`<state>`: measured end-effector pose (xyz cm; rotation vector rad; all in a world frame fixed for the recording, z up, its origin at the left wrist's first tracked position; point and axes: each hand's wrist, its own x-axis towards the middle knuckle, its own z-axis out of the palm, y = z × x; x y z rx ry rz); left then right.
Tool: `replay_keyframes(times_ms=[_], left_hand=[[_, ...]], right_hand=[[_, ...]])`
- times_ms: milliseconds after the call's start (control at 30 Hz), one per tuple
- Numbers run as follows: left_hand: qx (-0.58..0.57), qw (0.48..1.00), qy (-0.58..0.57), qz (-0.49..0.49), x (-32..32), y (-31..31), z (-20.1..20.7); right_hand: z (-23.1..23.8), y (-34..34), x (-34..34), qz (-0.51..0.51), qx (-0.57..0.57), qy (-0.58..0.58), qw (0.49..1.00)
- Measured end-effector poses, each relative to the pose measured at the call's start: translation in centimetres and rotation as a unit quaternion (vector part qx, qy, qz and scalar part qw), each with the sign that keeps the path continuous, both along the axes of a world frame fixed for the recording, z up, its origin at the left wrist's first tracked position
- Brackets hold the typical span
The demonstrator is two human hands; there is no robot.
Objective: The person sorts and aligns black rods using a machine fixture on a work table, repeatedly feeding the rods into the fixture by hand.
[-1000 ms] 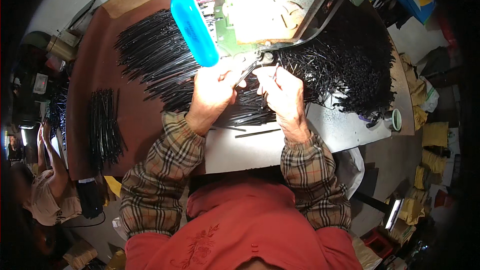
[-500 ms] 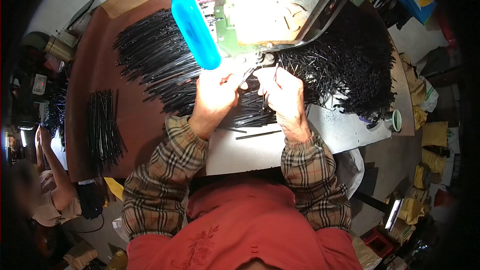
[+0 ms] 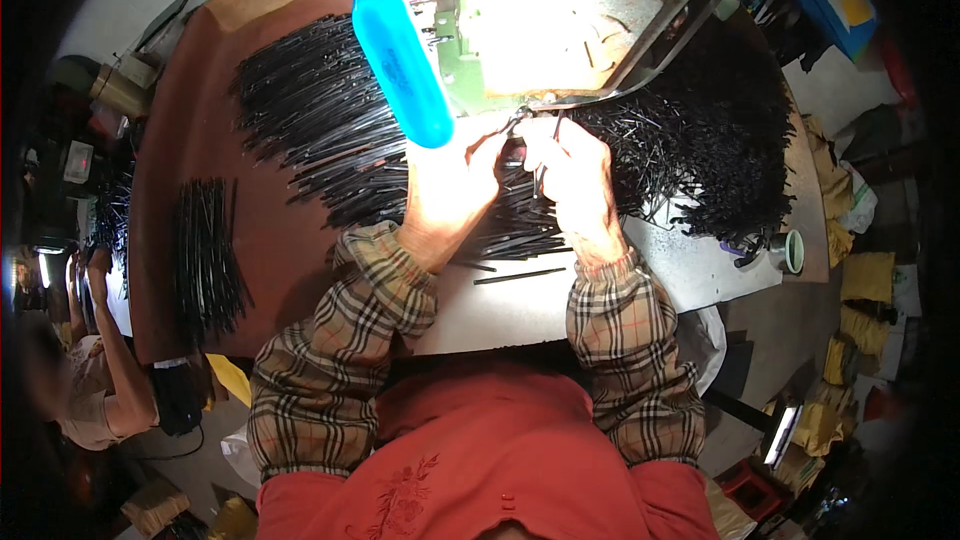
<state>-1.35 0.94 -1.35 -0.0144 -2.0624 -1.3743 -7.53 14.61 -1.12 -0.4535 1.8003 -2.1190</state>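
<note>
Both my hands are close together at the base of a brightly lit green machine [image 3: 468, 80]. My left hand [image 3: 448, 185] has its fingers bent together beside a small metal part [image 3: 517, 120] of the machine; glare hides what they pinch. My right hand [image 3: 580, 180] is closed, with a thin dark strip [image 3: 539, 182] showing below its fingers. A blue lever handle [image 3: 402, 65] slants down from the machine, its rounded end just above my left hand. Behind and below my hands lie many thin black strips [image 3: 315, 105].
A tangled heap of black pieces [image 3: 710, 130] covers the right side of the table. A neat bundle of strips [image 3: 207, 260] lies on the brown sheet [image 3: 280, 250] at left. A small green cup [image 3: 792, 252] sits at the right edge. Another person's arm [image 3: 122, 365] shows far left.
My left hand has shifted right and in toward the machine part, nearer my right hand. The whole view has moved slightly. The metal part between the hands is now more covered.
</note>
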Motion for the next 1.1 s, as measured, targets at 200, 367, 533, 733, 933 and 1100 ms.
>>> replay_keyframes(times_ms=[200, 367, 533, 733, 933, 1100], left_hand=[[-0.176, 0.982, -0.041, 0.050, 0.7, 0.2, 1.1], [-0.361, 0.927, -0.040, 0.095, 0.9, 0.5, 1.8], [-0.358, 0.931, -0.016, 0.068, 0.7, 0.1, 1.4], [-0.392, 0.914, -0.065, 0.077, 0.9, 0.5, 2.5], [-0.386, 0.921, 0.014, 0.045, 0.9, -0.3, 1.5], [0.077, 0.958, -0.251, -0.114, 2.1, -3.2, 3.1]], right_hand=[[0.2, 0.4, 0.0, 0.012, -0.027, -0.067, 0.997], [0.7, 0.3, -0.3, 0.002, 0.040, -0.021, 0.999], [1.7, 0.9, 0.3, 0.031, 0.056, -0.046, 0.997], [0.9, 1.0, 0.2, 0.055, -0.003, -0.077, 0.995], [1.1, 0.8, 0.5, 0.031, 0.024, -0.046, 0.998], [0.7, 1.8, 0.4, 0.036, -0.062, -0.023, 0.997]])
